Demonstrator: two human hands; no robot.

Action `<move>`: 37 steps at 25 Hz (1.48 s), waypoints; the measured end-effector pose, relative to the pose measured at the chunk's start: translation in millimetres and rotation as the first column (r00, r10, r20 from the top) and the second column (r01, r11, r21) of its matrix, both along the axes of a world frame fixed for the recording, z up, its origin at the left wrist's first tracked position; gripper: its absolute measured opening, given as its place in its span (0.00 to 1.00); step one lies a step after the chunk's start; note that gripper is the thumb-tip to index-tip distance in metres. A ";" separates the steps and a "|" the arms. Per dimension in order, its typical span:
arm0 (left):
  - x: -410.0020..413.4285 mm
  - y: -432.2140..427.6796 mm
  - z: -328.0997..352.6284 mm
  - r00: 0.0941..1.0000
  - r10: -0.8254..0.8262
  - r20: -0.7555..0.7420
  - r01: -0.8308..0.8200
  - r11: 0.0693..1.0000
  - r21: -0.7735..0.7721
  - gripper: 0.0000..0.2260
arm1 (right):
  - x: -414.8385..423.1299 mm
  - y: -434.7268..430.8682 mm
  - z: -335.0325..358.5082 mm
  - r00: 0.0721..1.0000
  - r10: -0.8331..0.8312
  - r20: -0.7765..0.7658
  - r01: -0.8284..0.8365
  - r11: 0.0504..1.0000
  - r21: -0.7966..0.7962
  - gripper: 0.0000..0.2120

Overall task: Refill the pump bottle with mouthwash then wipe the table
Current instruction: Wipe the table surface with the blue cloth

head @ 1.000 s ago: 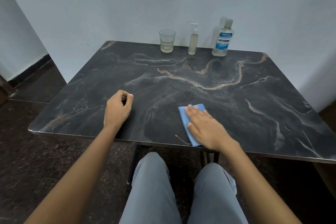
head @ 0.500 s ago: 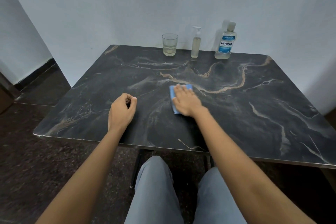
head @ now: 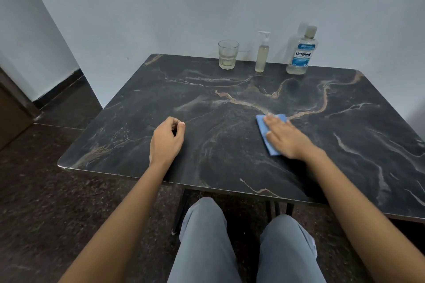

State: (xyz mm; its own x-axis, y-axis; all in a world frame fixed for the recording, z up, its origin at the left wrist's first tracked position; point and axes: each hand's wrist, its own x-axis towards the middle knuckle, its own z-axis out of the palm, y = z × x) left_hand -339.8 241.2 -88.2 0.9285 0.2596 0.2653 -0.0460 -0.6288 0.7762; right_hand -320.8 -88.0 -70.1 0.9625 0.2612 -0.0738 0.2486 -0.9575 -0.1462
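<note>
My right hand (head: 286, 139) lies flat with straight fingers on a folded blue cloth (head: 264, 132), pressing it onto the dark marble table (head: 218, 163) right of the middle. My left hand (head: 166, 139) rests on the table's near left part, fingers curled into a loose fist, holding nothing. At the far edge stand the slim pump bottle (head: 262, 55) with pale liquid and white pump, and to its right the capped Listerine mouthwash bottle (head: 302, 53), nearly drained.
A clear glass (head: 228, 54) with a little pale liquid stands left of the pump bottle. A pale wall runs close behind the table. Dark floor lies to the left, and my knees sit under the near edge.
My right hand has slid the blue cloth from near the front edge up to the centre, then rightward. My left hand has stayed in place.
</note>
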 end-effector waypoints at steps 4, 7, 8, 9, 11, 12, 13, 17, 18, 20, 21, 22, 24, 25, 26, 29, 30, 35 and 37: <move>-1.1 -0.4 2.2 1.000 0.003 0.000 -0.003 0.999 0.033 0.08 | 60.8 20.1 -2.5 0.969 -0.246 -0.028 0.246 0.969 0.009 0.27; -1.1 -0.6 1.8 1.000 0.016 -0.017 -0.015 0.999 0.037 0.08 | 72.8 74.9 1.0 0.976 -0.213 -0.050 0.213 0.977 -0.007 0.27; -1.7 -1.1 2.1 1.000 0.019 -0.021 -0.018 0.999 0.032 0.08 | 68.8 95.2 1.0 0.988 -0.147 -0.040 0.147 0.989 -0.006 0.27; -2.2 -1.3 2.2 1.000 0.020 -0.023 -0.020 1.000 0.025 0.08 | 60.3 115.8 0.2 0.997 -0.071 -0.037 0.070 0.997 -0.009 0.27; -2.7 -1.5 2.5 1.000 0.019 -0.016 -0.019 1.000 0.001 0.07 | 30.8 147.8 -1.9 0.995 0.092 -0.028 -0.092 0.996 -0.016 0.27; -3.0 -1.2 2.1 1.000 0.015 -0.007 -0.015 1.000 -0.011 0.07 | 10.7 156.2 -3.7 0.985 0.173 -0.004 -0.174 0.985 -0.019 0.26; -2.8 -0.7 1.1 1.000 0.011 0.005 -0.011 1.000 -0.020 0.07 | -10.1 157.6 -5.1 0.968 0.251 0.025 -0.250 0.968 -0.014 0.26; -0.1 3.5 -3.9 0.998 0.038 0.045 -0.039 0.999 0.033 0.07 | -63.7 112.9 -2.0 0.907 0.420 0.020 -0.420 0.907 0.025 0.28; 0.7 3.7 -4.0 0.998 0.056 0.038 -0.058 0.997 0.053 0.08 | -69.3 98.4 0.0 0.904 0.428 0.009 -0.428 0.903 0.025 0.30; 1.9 3.6 -4.3 0.997 0.074 0.020 -0.076 0.994 0.081 0.10 | -70.7 72.3 3.5 0.907 0.421 -0.023 -0.421 0.907 0.013 0.35; 2.4 3.3 -4.6 0.997 0.074 0.018 -0.075 0.992 0.097 0.10 | -65.8 59.9 5.6 0.913 0.405 -0.037 -0.406 0.914 -0.002 0.37; 2.5 2.6 -4.7 0.997 0.073 0.020 -0.074 0.991 0.113 0.10 | -57.5 46.3 7.2 0.926 0.375 -0.048 -0.377 0.926 -0.028 0.40; 5.0 3.1 -6.3 0.997 0.079 0.021 -0.081 0.989 0.127 0.10 | -27.8 20.4 8.7 0.961 0.274 -0.041 -0.276 0.958 -0.077 0.46; 4.5 1.7 -6.4 0.997 0.079 0.021 -0.081 0.988 0.132 0.09 | -10.2 6.9 8.6 0.980 0.199 -0.022 -0.200 0.976 -0.090 0.45; 5.1 1.3 -7.1 0.997 0.080 0.021 -0.082 0.986 0.144 0.09 | 11.3 -1.5 7.1 0.993 0.115 -0.009 -0.115 0.989 -0.088 0.39; 7.5 1.7 -7.9 0.996 0.090 0.022 -0.093 0.982 0.166 0.09 | 76.6 8.9 0.9 0.991 -0.130 -0.029 0.129 0.991 -0.044 0.27; 7.8 2.1 -7.6 0.995 0.095 0.019 -0.096 0.982 0.164 0.09 | 93.4 22.7 -0.9 0.984 -0.177 -0.033 0.175 0.983 -0.046 0.28; 7.4 1.3 -6.7 0.995 0.099 0.005 -0.098 0.984 0.147 0.09 | 110.7 123.1 -3.6 0.997 -0.062 -0.034 0.062 0.998 -0.012 0.28; 6.8 1.5 -5.0 0.995 0.101 0.007 -0.102 0.988 0.118 0.09 | 86.3 168.1 -6.6 0.995 0.098 -0.011 -0.098 0.995 0.005 0.28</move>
State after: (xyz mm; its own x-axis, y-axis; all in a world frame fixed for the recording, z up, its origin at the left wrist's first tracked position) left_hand -333.1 242.7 -93.1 0.8986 0.3194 0.3008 0.0218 -0.7173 0.6964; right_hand -234.5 80.1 -76.7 0.9315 0.3542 -0.0831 0.3391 -0.9280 -0.1542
